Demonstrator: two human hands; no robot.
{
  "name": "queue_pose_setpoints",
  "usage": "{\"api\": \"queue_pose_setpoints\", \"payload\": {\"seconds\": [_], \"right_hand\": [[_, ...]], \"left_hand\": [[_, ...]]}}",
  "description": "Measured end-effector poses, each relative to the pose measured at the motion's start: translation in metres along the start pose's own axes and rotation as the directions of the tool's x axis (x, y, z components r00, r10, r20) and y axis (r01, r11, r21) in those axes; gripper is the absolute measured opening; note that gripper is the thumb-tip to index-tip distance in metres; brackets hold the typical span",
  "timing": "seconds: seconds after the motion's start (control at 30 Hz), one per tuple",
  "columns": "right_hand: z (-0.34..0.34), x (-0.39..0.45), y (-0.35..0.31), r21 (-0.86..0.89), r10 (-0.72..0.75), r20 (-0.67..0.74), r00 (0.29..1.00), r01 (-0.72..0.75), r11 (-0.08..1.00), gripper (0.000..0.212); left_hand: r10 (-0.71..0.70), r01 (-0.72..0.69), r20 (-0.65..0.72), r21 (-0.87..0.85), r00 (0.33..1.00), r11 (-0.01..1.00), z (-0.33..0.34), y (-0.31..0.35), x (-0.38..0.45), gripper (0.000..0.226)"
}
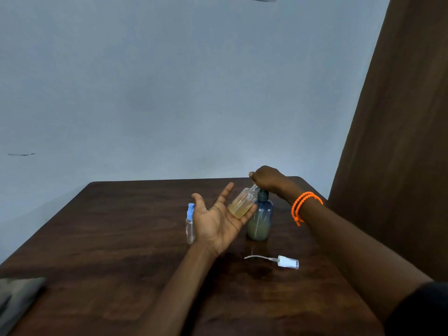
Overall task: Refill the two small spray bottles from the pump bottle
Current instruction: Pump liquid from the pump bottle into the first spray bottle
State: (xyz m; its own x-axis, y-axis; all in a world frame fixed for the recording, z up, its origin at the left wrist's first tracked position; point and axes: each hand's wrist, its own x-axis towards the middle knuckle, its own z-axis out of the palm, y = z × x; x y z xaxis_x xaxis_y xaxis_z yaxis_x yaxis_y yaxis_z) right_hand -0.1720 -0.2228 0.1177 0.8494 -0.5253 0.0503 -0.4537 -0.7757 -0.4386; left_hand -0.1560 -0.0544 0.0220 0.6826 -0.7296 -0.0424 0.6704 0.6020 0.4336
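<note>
The worktop [121, 238] is dark brown wood with a visible grain and a slight sheen, its far corners rounded. On it stands the pump bottle [260, 219], a smoky blue-grey translucent plastic cylinder with rounded shoulders and a dark collar, partly filled with cloudy liquid. The right hand [266, 178] is curled down over its pump head, covering it; an orange beaded band [306, 204] circles that wrist. The left hand [218, 219] lies palm up with fingers spread apart, and a clear, flat-sided spray bottle [243, 202] rests tilted against its fingertips, capless neck angled up under the pump, amber liquid in its lower half. Its white sprayer [287, 261], with a thin curved dip tube, lies on the wood nearer the person, apart from the pump bottle. A second bottle [190, 224], slim clear plastic with a blue cap, stands upright just left of the left hand. The left half of the worktop is open; a grey cloth [17, 297] sits at its near left edge. A brown curtain [400, 141] hangs close beyond the right edge.
</note>
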Motion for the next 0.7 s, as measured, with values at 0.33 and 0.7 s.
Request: {"api": "queue_pose_setpoints", "payload": {"seconds": [0.33,0.7], "right_hand": [[0.0002,-0.0036,-0.0032,0.039,0.023,-0.02,1.0,-0.023,0.999,0.039],[-0.0031,-0.0062,-0.003,0.086,0.013,-0.007,1.0,-0.012,0.996,0.037]], "left_hand": [[-0.002,0.002,-0.004,0.004,1.0,1.0,0.0001,-0.0009,-0.0007,0.103],[0.001,-0.001,0.0,0.009,1.0,1.0,-0.0006,-0.0002,0.0006,0.103]]}}
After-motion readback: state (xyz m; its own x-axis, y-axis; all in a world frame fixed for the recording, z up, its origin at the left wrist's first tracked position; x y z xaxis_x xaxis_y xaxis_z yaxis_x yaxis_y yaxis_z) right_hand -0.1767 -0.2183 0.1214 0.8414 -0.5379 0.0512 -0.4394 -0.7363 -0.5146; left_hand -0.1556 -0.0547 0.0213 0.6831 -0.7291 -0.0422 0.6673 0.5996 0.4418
